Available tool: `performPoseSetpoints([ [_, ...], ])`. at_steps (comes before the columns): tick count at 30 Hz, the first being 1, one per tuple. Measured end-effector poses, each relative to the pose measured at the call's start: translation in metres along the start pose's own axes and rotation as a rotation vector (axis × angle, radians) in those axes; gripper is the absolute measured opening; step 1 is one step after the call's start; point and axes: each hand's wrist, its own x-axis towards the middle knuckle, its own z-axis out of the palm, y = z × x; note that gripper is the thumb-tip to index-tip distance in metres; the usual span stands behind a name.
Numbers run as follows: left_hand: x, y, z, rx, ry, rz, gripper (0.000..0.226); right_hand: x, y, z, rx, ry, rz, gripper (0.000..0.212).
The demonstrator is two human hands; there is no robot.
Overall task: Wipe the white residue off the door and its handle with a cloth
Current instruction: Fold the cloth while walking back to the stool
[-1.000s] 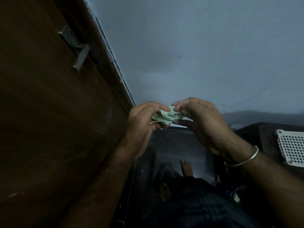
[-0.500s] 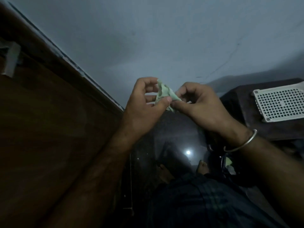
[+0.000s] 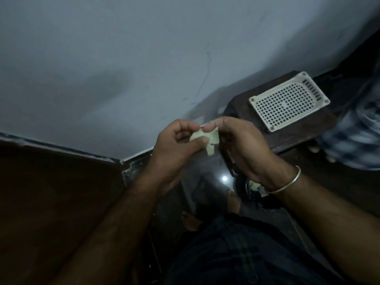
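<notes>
A small pale green cloth (image 3: pixel 211 141) is bunched between both hands, in front of my chest. My left hand (image 3: pixel 174 147) pinches its left side with thumb and fingers. My right hand (image 3: pixel 240 145), with a metal bangle on the wrist, pinches its right side. The dark brown wooden door (image 3: pixel 51 202) fills the lower left, well apart from both hands. Its handle is out of view.
A grey wall (image 3: pixel 144 58) spans the top. A white perforated tray (image 3: pixel 287 103) lies on a dark low table (image 3: pixel 298 134) to the right. Checked fabric (image 3: pixel 353 140) lies at the far right. Glossy dark floor (image 3: pixel 216 182) and my bare feet are below the hands.
The view has swung right and down, so the door handle has left the frame and the white tray has come further in. Both hands keep working the cloth between them.
</notes>
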Motion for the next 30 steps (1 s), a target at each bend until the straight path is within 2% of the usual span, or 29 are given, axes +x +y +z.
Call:
performPoseSetpoints([
  [3, 0.013, -0.006, 0.024, 0.126, -0.036, 0.031, 0.031, -0.008, 0.003, -0.029, -0.152, 0.077, -0.110, 0.006],
  [5, 0.020, -0.011, 0.038, 0.152, -0.091, 0.049, 0.031, -0.013, 0.007, -0.044, -0.231, 0.142, -0.133, 0.025],
  [7, 0.024, -0.018, 0.054, 0.180, -0.160, 0.063, 0.031, -0.020, 0.008, -0.061, -0.207, 0.172, -0.115, 0.033],
  [11, 0.030, -0.036, 0.079, 0.282, -0.210, 0.018, 0.025, -0.033, 0.010, -0.086, -0.168, 0.252, -0.113, 0.013],
  [14, 0.033, -0.044, 0.094, 0.286, -0.312, -0.103, 0.025, -0.041, 0.017, -0.100, -0.145, 0.326, -0.101, 0.011],
  [19, 0.034, -0.055, 0.113, 0.341, -0.355, -0.071, 0.024, -0.053, 0.031, -0.120, 0.025, 0.276, 0.000, 0.023],
  [21, 0.033, -0.062, 0.117, 0.369, -0.368, -0.090, 0.026, -0.058, 0.037, -0.127, 0.018, 0.261, 0.026, 0.028],
  [30, 0.028, -0.087, 0.124, 0.420, -0.373, -0.167, 0.027, -0.065, 0.062, -0.138, -0.029, 0.359, 0.058, 0.013],
])
